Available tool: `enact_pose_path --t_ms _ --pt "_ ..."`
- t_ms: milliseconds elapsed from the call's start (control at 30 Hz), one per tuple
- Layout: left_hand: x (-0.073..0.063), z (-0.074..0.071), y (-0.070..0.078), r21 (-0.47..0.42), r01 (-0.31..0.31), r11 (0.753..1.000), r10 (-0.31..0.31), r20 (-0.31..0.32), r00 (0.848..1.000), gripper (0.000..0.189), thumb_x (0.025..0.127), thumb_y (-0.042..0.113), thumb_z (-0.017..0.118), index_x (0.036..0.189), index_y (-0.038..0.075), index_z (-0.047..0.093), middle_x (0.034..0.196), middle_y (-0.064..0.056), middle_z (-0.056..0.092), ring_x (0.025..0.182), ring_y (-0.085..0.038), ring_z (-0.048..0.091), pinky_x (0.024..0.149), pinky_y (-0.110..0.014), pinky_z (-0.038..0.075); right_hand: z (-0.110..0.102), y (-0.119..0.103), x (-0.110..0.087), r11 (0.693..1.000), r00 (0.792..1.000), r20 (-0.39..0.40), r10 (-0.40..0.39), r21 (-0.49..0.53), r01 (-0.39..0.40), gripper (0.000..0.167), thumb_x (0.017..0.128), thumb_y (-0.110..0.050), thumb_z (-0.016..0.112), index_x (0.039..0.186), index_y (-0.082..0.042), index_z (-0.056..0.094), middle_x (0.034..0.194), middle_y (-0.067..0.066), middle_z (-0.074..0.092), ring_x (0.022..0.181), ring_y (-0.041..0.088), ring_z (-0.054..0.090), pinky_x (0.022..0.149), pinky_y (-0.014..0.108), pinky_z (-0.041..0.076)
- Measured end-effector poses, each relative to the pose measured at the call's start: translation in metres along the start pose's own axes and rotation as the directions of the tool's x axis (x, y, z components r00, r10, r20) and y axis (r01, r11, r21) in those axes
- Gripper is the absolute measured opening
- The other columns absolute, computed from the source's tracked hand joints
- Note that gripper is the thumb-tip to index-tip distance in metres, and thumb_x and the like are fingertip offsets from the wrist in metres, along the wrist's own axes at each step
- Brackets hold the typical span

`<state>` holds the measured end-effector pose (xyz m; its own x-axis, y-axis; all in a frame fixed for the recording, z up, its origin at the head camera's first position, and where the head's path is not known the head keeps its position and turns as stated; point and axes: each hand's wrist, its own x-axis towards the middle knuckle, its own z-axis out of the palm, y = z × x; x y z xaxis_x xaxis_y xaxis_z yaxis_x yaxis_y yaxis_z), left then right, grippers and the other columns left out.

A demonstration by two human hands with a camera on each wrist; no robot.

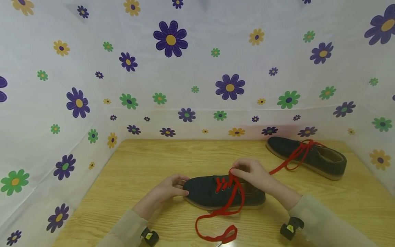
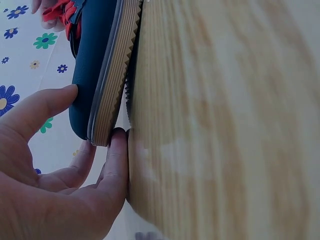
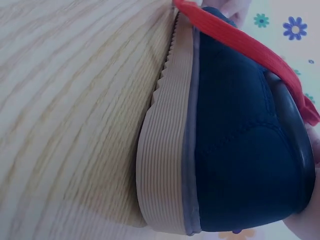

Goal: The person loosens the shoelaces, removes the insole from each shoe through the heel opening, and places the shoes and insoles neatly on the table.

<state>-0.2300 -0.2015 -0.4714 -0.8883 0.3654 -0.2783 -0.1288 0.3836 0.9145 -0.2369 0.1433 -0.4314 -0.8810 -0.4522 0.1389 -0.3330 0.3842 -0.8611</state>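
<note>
the shoe point(image 1: 205, 193) lies lengthwise left to right: your left hand point(image 1: 168, 187) grips the toe point(image 1: 192, 188), your right hand point(image 1: 252, 174) pinches the lace point(image 1: 227, 206) above the midsection.

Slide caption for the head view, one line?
Left hand holds a dark shoe by the toe, right hand pinches its red lace; second shoe behind, at right.

A wooden table point(image 1: 139, 161) carries two shoes point(image 1: 200, 190) point(image 1: 282, 148) and red lace point(image 1: 220, 212).

Shoes point(image 1: 200, 192) point(image 1: 284, 147): two, one lies near, one far right | red laces point(image 3: 250, 47) point(image 1: 303, 147): two | hands point(image 1: 171, 187) point(image 1: 253, 174): two | wrist devices point(image 1: 150, 236) point(image 1: 291, 228): two | wooden table point(image 1: 148, 154): one
</note>
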Motion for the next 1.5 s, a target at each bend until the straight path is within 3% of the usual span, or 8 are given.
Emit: enact_pose_path --t_ms 133,233,500,733,1000,1133,1300,1500 --pt "0.0 0.0 0.0 0.001 0.004 1.0 -0.004 -0.003 1.0 0.056 0.092 0.004 0.077 0.143 -0.006 0.055 0.136 -0.023 0.061 0.116 -0.025 0.064 0.101 -0.04 0.053 0.005 -0.003 0.0 0.982 0.999 0.002 -0.042 -0.185 0.042 0.012 0.096 -0.022 0.08 0.101 -0.012 0.075 0.082 -0.003 0.061 0.074 0.008 0.053 0.068 0.024 0.046" --pt "-0.001 0.0 0.001 -0.002 0.006 1.0 -0.006 -0.003 1.0 0.056 0.092 0.004 0.077 0.143 -0.006 0.055 0.136 -0.023 0.061 0.117 -0.025 0.064 0.102 -0.04 0.053 0.007 -0.003 0.0 0.98 0.998 -0.007 -0.065 -0.191 0.062 0.009 0.096 -0.018 0.08 0.1 -0.011 0.076 0.084 -0.002 0.063 0.075 0.008 0.052 0.068 0.024 0.046" --pt "-0.001 0.001 0.002 -0.009 0.014 1.0 -0.014 -0.009 1.0 0.056 0.091 0.004 0.077 0.142 -0.006 0.056 0.134 -0.022 0.062 0.114 -0.023 0.064 0.101 -0.039 0.053 0.005 0.001 0.0 1.0 0.995 -0.097 0.023 0.019 -0.021 0.01 0.098 -0.01 0.075 0.102 0.0 0.075 0.096 0.009 0.071 0.083 0.008 0.063 0.079 0.024 0.055" --pt "-0.001 0.001 0.002 -0.004 0.013 1.0 -0.013 -0.009 1.0 0.056 0.091 0.004 0.077 0.142 -0.006 0.056 0.136 -0.023 0.061 0.116 -0.025 0.064 0.102 -0.041 0.053 0.0 -0.003 -0.001 0.958 0.966 -0.149 0.21 0.227 -0.174 0.024 0.104 -0.017 0.067 0.114 0.005 0.069 0.1 -0.002 0.07 0.097 0.011 0.064 0.095 0.031 0.054" --pt "-0.001 0.001 0.001 -0.005 0.006 1.0 -0.006 -0.001 1.0 0.057 0.092 0.005 0.077 0.143 -0.005 0.055 0.139 -0.024 0.06 0.119 -0.027 0.063 0.104 -0.042 0.052 -0.003 -0.002 -0.001 0.95 0.98 -0.125 0.154 0.293 -0.112 0.022 0.102 -0.008 0.06 0.112 0.012 0.065 0.094 -0.003 0.068 0.09 0.007 0.065 0.089 0.026 0.055" --pt "-0.001 0.0 0.001 -0.014 0.016 1.0 -0.016 -0.006 1.0 0.056 0.091 0.005 0.078 0.142 -0.004 0.056 0.137 -0.022 0.061 0.117 -0.025 0.064 0.102 -0.041 0.052 -0.002 -0.001 0.0 0.97 0.994 -0.068 0.088 0.234 -0.07 0.021 0.099 -0.002 0.058 0.113 0.012 0.065 0.098 0.008 0.072 0.089 0.006 0.067 0.086 0.025 0.057" --pt "-0.001 0.0 0.001 -0.021 0.006 1.0 -0.006 0.002 1.0 0.057 0.091 0.005 0.077 0.143 -0.005 0.055 0.136 -0.022 0.061 0.116 -0.024 0.063 0.102 -0.039 0.052 0.002 -0.004 0.0 0.999 0.997 -0.052 0.048 0.021 -0.047 0.017 0.1 -0.015 0.071 0.11 -0.001 0.073 0.093 0.006 0.069 0.08 0.008 0.06 0.073 0.023 0.051" --pt "-0.002 0.0 0.002 -0.023 0.003 1.0 -0.003 0.011 1.0 0.057 0.092 0.004 0.077 0.143 -0.007 0.054 0.137 -0.023 0.06 0.116 -0.025 0.062 0.101 -0.038 0.052 0.009 -0.008 0.002 0.977 0.998 -0.059 0.006 -0.21 -0.018 0.017 0.093 -0.026 0.083 0.099 -0.011 0.077 0.08 -0.002 0.065 0.068 0.009 0.052 0.062 0.023 0.042"
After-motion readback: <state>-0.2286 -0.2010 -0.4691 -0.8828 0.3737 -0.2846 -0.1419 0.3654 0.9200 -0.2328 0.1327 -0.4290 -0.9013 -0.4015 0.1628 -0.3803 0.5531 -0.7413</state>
